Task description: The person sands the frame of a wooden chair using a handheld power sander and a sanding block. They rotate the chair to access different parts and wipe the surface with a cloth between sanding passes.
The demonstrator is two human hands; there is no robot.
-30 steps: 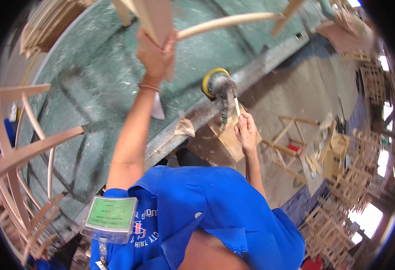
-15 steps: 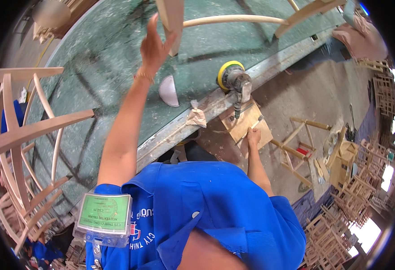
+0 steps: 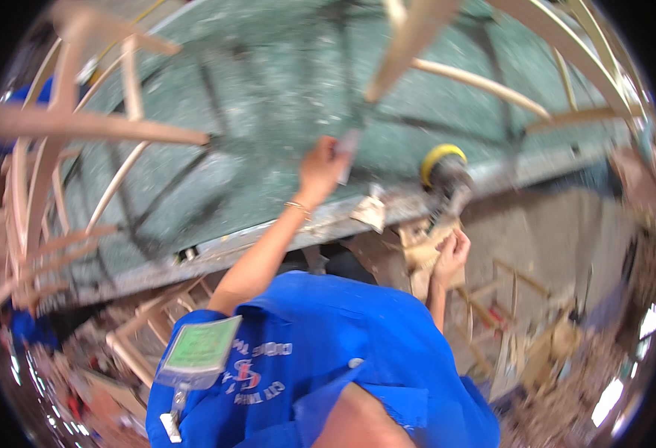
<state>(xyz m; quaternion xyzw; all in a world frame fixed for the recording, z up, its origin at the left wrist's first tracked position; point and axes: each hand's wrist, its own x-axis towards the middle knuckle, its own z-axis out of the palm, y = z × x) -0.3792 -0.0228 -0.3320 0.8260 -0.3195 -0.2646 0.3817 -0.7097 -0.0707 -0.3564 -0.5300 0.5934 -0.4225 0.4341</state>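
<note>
My left hand [image 3: 318, 173] is closed on the edge of a white half-round sheet [image 3: 348, 153], which looks like a folded sanding disc and is tilted up over the green tabletop [image 3: 268, 97]. To its right, a round power sander [image 3: 447, 173] with a yellow-rimmed pad lies at the table's metal edge. My right hand [image 3: 452, 256] is below the sander, in front of a wooden board [image 3: 420, 250], its fingers curled together. Motion blur hides what they hold, if anything. Between my hands, a small beige cloth bundle [image 3: 370, 212] lies on the table edge.
Pale wooden chair frames stand on the table at left [image 3: 111, 125] and far right [image 3: 484, 84]; one leg [image 3: 410, 48] comes down near my left hand. More wooden frames [image 3: 511, 299] stand on the floor at right. Another frame [image 3: 145, 328] is below the table at left.
My left hand has left the chair leg, come back toward me and picked up the white half-round sheet. My right hand's fingers have turned upward. The whole view has swung.
</note>
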